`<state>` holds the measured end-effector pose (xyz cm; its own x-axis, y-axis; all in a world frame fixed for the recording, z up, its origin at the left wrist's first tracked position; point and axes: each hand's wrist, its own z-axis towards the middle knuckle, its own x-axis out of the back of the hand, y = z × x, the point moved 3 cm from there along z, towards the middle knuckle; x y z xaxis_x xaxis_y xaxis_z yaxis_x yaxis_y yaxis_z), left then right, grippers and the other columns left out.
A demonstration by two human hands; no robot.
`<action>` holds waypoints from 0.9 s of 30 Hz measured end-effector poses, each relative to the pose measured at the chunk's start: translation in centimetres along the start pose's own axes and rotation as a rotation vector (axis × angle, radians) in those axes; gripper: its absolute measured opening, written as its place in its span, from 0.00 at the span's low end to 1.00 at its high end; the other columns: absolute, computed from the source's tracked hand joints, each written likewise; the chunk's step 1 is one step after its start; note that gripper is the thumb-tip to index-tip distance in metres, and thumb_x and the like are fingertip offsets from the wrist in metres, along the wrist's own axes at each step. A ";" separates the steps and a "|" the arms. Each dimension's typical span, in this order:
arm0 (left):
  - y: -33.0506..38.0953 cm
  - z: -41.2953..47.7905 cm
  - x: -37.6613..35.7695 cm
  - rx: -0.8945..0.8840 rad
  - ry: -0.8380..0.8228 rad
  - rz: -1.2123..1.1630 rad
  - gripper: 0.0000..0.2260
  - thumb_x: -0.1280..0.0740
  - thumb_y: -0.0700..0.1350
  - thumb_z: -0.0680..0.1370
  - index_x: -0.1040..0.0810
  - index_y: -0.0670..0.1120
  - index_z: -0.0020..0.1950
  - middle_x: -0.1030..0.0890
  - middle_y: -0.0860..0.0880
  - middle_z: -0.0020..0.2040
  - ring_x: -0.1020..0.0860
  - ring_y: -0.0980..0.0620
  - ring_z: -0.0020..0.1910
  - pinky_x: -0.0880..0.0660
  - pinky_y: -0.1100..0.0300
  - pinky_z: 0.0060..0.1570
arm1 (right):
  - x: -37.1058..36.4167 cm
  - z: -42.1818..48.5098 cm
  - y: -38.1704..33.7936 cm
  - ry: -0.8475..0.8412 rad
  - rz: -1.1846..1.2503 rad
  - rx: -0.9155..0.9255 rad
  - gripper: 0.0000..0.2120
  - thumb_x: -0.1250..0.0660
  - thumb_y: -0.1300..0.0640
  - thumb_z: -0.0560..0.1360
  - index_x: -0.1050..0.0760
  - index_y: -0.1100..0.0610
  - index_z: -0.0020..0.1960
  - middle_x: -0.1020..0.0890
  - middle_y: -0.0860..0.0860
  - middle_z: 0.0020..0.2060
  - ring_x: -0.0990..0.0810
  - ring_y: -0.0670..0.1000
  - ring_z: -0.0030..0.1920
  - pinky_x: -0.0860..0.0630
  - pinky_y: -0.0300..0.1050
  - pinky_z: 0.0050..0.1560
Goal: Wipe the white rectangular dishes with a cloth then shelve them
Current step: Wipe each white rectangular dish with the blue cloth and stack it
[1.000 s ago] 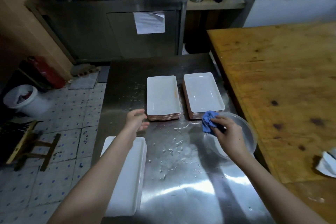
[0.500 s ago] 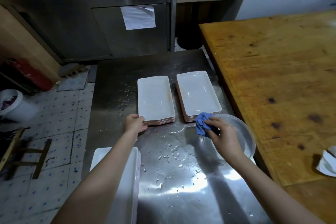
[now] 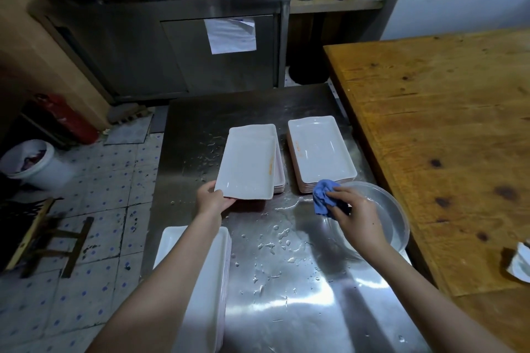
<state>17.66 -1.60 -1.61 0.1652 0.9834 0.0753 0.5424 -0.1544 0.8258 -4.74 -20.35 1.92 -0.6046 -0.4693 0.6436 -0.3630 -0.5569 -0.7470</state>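
The left grip (image 3: 213,199) is grasping the near left corner of 1 white rectangular dish (image 3: 246,165), with the thumb on the rim and the other fingers hidden beneath it. This dish is sitting skewed over the left stack (image 3: 280,180) at the middle of the wet steel worktop (image 3: 286,309), covering most of it, so only the stack's right and far edges are peeking out; whether the dish's far end is touching the stack is hard to tell. An orange smear is showing along its right rim. Just beside it, the right stack (image 3: 321,149) is lying flat, its near corner partly hidden by a blue cloth (image 3: 322,196). The right grip (image 3: 357,219) is clutching this bunched cloth, and is hovering over the rim of a clear bowl (image 3: 393,218), masking the bowl's left side. A third stack (image 3: 210,304) is resting at the worktop's near left edge, largely covered by the left forearm and cut off at the bottom of the view. On the wooden worktop (image 3: 430,123) to the right, a crumpled white thing (image 3: 520,262) is being cropped by the frame edge and is too unclear to identify.
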 end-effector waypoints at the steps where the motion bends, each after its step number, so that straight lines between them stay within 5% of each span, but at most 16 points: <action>1: 0.1 -0.2 0.3 -0.001 0.008 -0.002 0.18 0.46 0.26 0.78 0.28 0.37 0.65 0.23 0.37 0.58 0.21 0.40 0.49 0.23 0.54 0.50 | 0.2 -0.1 0.0 0.006 0.009 0.001 0.12 0.29 0.69 0.69 0.19 0.61 0.52 0.19 0.54 0.52 0.21 0.50 0.50 0.23 0.47 0.54; 13: 2.2 -4.3 2.0 -0.079 -0.077 0.079 0.14 0.43 0.33 0.81 0.26 0.41 0.64 0.23 0.42 0.62 0.21 0.44 0.57 0.22 0.56 0.46 | 3.2 -1.3 -1.4 0.128 0.036 0.012 0.12 0.29 0.69 0.70 0.19 0.62 0.53 0.19 0.54 0.53 0.22 0.48 0.52 0.24 0.43 0.54; 23: 2.9 -8.3 0.6 -0.163 -0.220 0.167 0.12 0.46 0.35 0.82 0.25 0.45 0.57 0.20 0.43 0.54 0.19 0.45 0.48 0.21 0.57 0.39 | 6.2 -2.8 -1.4 0.185 -0.011 0.041 0.13 0.29 0.68 0.69 0.19 0.62 0.53 0.19 0.55 0.53 0.21 0.52 0.52 0.23 0.49 0.55; 27: 3.2 -9.0 0.1 -0.202 -0.286 0.280 0.13 0.46 0.35 0.81 0.25 0.46 0.56 0.21 0.43 0.59 0.18 0.45 0.50 0.19 0.54 0.41 | 7.0 -3.4 -1.4 0.199 0.017 0.035 0.12 0.30 0.70 0.69 0.19 0.63 0.53 0.19 0.56 0.53 0.23 0.48 0.52 0.24 0.45 0.55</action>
<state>12.02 -1.10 6.11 0.5193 0.8359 0.1779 0.2769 -0.3615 0.8903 -10.92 -20.56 6.92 -0.7399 -0.3357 0.5829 -0.3292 -0.5750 -0.7490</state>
